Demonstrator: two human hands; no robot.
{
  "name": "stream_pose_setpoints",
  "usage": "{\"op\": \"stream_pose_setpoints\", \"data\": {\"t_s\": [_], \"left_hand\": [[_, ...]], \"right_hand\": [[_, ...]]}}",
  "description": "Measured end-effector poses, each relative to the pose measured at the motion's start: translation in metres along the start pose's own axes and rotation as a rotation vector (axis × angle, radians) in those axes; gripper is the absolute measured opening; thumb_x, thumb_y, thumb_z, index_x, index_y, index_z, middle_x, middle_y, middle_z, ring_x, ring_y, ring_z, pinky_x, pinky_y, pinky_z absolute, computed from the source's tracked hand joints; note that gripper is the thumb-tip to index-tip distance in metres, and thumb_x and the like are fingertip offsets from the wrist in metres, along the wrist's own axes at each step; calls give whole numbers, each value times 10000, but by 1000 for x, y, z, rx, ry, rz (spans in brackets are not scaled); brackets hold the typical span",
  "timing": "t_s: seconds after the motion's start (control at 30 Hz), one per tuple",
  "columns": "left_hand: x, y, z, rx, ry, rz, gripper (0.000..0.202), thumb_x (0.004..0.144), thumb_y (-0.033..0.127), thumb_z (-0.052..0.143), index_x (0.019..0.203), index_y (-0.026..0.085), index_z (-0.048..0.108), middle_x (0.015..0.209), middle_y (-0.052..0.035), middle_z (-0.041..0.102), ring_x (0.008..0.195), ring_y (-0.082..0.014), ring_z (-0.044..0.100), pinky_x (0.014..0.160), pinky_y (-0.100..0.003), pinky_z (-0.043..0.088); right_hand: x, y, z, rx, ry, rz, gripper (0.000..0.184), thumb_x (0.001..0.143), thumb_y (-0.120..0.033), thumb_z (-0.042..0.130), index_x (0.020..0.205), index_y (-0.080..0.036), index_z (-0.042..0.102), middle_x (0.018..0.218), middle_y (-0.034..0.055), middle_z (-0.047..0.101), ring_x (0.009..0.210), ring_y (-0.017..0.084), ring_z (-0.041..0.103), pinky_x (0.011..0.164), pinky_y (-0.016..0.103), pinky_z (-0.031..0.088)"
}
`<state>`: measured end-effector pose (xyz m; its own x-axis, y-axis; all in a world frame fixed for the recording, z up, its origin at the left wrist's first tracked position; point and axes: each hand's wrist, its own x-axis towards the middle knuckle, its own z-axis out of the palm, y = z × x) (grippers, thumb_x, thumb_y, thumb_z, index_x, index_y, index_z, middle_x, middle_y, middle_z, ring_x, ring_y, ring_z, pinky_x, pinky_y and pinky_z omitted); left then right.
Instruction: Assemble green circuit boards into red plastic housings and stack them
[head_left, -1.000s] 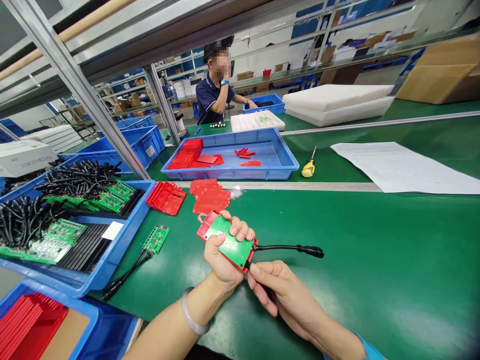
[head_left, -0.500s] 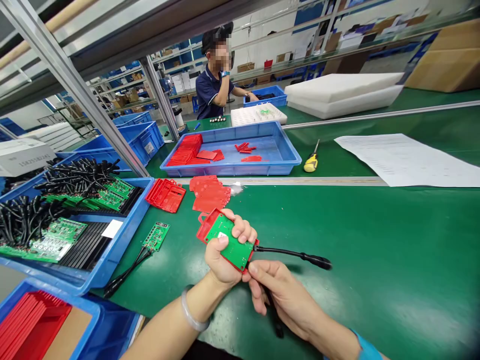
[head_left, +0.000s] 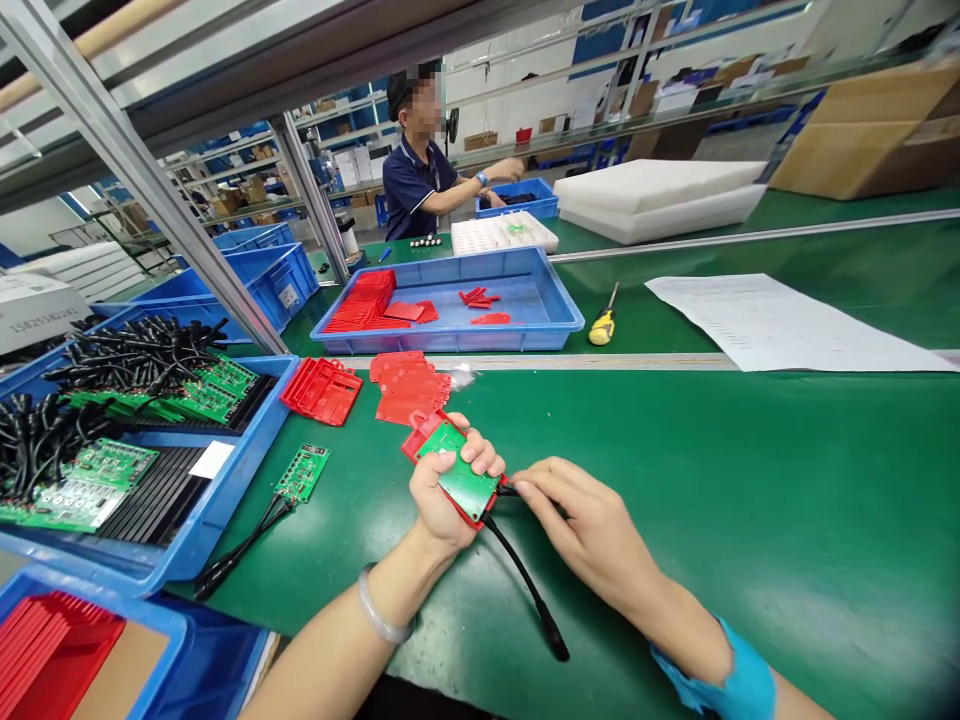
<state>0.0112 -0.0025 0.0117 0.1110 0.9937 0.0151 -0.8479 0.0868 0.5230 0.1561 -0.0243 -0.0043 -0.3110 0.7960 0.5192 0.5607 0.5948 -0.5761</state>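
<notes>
The green table (head_left: 697, 430) spreads widest, with a blue bin (head_left: 206, 505) of cabled circuit boards (head_left: 225, 388) at my left and a blue tray (head_left: 450, 342) of red parts (head_left: 367, 300) across from me. A sheet of paper (head_left: 780, 325) lies on the far right. My left hand (head_left: 450, 490) is closed, thumb on top and fingers curled over the far edge; my right hand (head_left: 600, 520) is bent at the wrist, its thumb and index fingertip pinched together. What the left grips is a red case (head_left: 422, 432), held tilted over the near part of the table. In it sits a green board (head_left: 469, 485), pressed under my thumb. At its right end, my right fingers have hold of a black cable (head_left: 508, 490); I cannot see it past them. A second cable (head_left: 525, 580) hangs free from the board's near corner.
</notes>
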Motion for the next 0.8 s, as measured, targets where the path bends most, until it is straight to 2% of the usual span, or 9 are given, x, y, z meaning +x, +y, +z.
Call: {"op": "stream_pose_setpoints", "data": {"t_s": [0.07,0.23,0.3,0.37,0.47,0.57,0.63,0.73,0.8], "left_hand": [[0,-1,-1,-8,11,16,280,610,255,554,881,207,504,650,33,283,564,-105,307,597,-260,307],[2,-5,-3,-67,3,32,257,629,248,538,881,206,500,657,32,278,569,-103,310,597,-257,300],[2,-6,-3,-84,-6,31,255,627,248,538,875,205,495,660,32,272,571,-102,309,596,-256,296],[2,-7,-2,-93,-12,45,256,625,247,539,873,205,492,664,32,265,573,-102,309,593,-255,294],[1,-8,-1,-74,-9,88,265,615,254,544,870,211,489,662,33,257,574,-105,308,589,-257,295],[0,-6,1,-42,-27,124,281,601,264,550,870,212,487,658,33,265,572,-105,305,587,-259,297],[-1,-4,1,-19,-47,137,289,598,273,555,872,209,487,654,32,273,570,-105,304,583,-259,296],[0,-2,0,45,-79,141,286,600,290,572,859,208,483,646,32,282,565,-106,305,572,-263,294],[1,-1,-1,94,-126,139,278,605,297,582,848,204,484,643,31,292,562,-106,312,569,-269,299]], "right_hand": [[-2,4,8,-55,-65,-30,300,982,-287,358,952,-167,632,829,73,583,735,173,558,664,279,436],[-3,10,12,-231,-37,-91,347,995,-302,338,908,-153,640,788,66,579,690,163,545,626,269,408],[-1,10,9,-206,-1,-128,323,986,-283,376,866,-153,646,773,61,593,694,164,544,641,274,401],[1,8,7,-110,40,-95,302,971,-283,413,842,-152,653,764,61,600,694,165,544,647,278,400],[4,2,12,158,28,155,317,931,-347,471,763,-159,663,683,41,582,617,154,525,580,267,388],[3,-4,21,512,-41,474,361,851,-451,555,667,-154,645,577,3,523,521,131,476,505,248,358],[3,-7,26,756,-75,633,385,791,-496,610,639,-142,624,555,-12,507,493,111,445,489,232,347],[2,-7,33,1016,-117,770,407,748,-520,648,646,-129,610,550,-20,516,471,82,414,468,205,320],[2,-5,36,1083,-134,795,409,747,-521,648,646,-128,595,536,-32,507,451,65,399,451,187,305]]}}
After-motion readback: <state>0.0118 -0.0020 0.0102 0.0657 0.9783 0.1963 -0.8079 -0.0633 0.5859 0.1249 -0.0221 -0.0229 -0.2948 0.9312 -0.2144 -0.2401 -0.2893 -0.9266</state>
